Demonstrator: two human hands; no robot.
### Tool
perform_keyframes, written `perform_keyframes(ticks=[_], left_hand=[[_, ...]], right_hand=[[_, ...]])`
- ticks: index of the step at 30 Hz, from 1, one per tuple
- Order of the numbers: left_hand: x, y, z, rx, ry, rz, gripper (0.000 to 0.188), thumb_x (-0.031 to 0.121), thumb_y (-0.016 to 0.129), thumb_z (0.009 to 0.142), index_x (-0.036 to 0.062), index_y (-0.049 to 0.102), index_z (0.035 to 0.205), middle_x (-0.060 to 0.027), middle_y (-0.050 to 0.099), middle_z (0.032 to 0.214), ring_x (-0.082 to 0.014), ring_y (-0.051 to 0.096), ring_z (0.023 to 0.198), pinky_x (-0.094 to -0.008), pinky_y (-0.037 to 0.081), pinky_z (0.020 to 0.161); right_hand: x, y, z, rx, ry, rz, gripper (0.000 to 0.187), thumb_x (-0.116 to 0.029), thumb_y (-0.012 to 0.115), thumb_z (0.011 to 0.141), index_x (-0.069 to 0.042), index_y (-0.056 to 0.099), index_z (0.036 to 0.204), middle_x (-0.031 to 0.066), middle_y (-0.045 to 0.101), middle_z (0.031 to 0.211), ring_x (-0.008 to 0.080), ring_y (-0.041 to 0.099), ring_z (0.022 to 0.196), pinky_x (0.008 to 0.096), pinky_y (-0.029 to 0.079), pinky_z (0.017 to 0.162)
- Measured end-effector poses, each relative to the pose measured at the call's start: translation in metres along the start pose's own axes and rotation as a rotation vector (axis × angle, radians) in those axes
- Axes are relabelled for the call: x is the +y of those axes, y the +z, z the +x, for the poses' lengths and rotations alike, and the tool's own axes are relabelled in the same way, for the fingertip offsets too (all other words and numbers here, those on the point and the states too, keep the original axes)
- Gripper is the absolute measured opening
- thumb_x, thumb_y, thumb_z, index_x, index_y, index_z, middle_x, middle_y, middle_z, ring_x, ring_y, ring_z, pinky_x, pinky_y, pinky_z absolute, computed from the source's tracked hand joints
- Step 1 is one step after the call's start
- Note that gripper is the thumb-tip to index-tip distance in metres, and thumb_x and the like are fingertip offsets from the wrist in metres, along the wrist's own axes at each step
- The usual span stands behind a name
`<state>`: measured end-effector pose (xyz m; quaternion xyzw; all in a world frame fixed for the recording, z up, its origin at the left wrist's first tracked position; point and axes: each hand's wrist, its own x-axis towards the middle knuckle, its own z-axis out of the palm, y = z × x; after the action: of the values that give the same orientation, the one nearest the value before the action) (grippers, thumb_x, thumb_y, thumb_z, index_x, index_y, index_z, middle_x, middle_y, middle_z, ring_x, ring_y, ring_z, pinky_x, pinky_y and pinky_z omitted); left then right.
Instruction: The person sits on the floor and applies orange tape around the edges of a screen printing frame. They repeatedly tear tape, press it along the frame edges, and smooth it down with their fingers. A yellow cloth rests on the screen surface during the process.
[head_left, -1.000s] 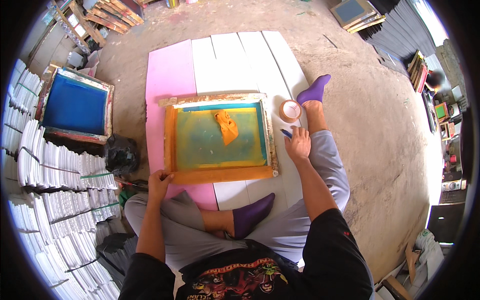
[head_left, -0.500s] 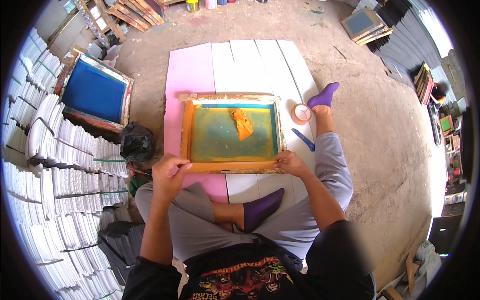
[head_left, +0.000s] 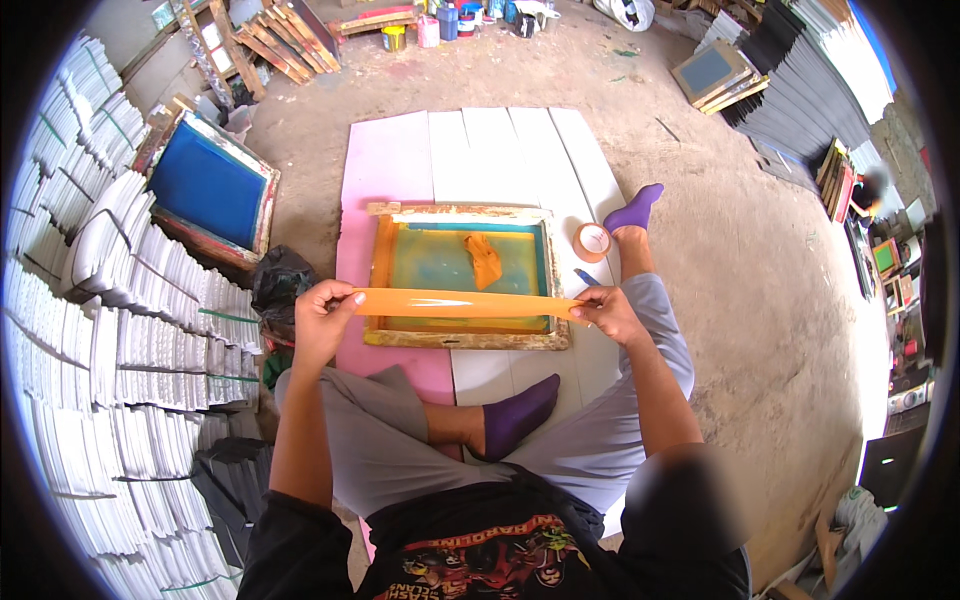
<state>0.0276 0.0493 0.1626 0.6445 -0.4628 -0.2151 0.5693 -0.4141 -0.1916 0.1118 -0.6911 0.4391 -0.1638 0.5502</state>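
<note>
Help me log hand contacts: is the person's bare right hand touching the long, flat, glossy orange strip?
Touching. The head view shows the right hand pinching one end of the orange strip between thumb and fingers.

A workshop, apparently one for screen printing, is being shown. This is being indicated by a stained, wood-framed screen [head_left: 430,264], which is being supported by flat pink and white boards [head_left: 480,160] on a bare, blotched floor [head_left: 740,300]; a roll of tape [head_left: 581,251] is being kept just beside it. On the left, a blue-meshed screen [head_left: 205,180] is being propped near strapped stacks of white sheets [head_left: 150,370]. Towards the back, coloured pots and jugs [head_left: 466,25] are being lined up, and more framed panels [head_left: 715,75] are being stored near upright grey sheets [head_left: 800,100].
</note>
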Motion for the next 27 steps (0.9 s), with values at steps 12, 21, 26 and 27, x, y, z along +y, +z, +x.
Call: perform_keyframes(ticks=[12,21,26,27], left_hand=[[-0.071,-0.007,-0.006,0.027,-0.17,-0.055,0.012,0.005,0.079,0.092,-0.0045,0.073,0.096,-0.0014,0.07,0.083,-0.0067,0.061,0.075,-0.024,0.05,0.069],[-0.132,0.002,0.008,-0.08,-0.427,0.066,0.017,0.008,0.079,0.092,-0.0062,0.074,0.099,-0.0046,0.073,0.082,-0.009,0.065,0.075,-0.0255,0.053,0.069],[-0.151,0.002,0.02,-0.126,-0.484,0.113,0.018,0.009,0.079,0.092,-0.0063,0.074,0.101,-0.0052,0.073,0.083,-0.0092,0.066,0.075,-0.0252,0.053,0.07],[-0.154,0.004,0.02,-0.117,-0.507,0.066,0.019,0.009,0.079,0.092,-0.0064,0.074,0.101,-0.0054,0.074,0.084,-0.0092,0.066,0.076,-0.0249,0.053,0.071]], right_hand=[[-0.006,0.017,0.012,0.109,0.109,0.147,0.022,-0.008,0.079,0.092,0.003,0.075,0.111,0.0054,0.072,0.082,0.0096,0.063,0.066,0.0254,0.051,0.058],[0.032,0.045,0.027,0.173,0.261,0.043,0.015,-0.012,0.076,0.095,0.001,0.074,0.103,0.004,0.071,0.082,0.0086,0.063,0.065,0.0241,0.05,0.055],[0.036,0.045,0.033,0.195,0.271,0.064,0.017,-0.008,0.075,0.093,0.004,0.075,0.106,0.0045,0.072,0.08,0.0088,0.064,0.065,0.0244,0.05,0.054],[0.039,0.045,0.034,0.195,0.273,0.078,0.018,-0.008,0.075,0.093,0.004,0.075,0.106,0.0041,0.071,0.08,0.0088,0.064,0.064,0.0242,0.049,0.054]])
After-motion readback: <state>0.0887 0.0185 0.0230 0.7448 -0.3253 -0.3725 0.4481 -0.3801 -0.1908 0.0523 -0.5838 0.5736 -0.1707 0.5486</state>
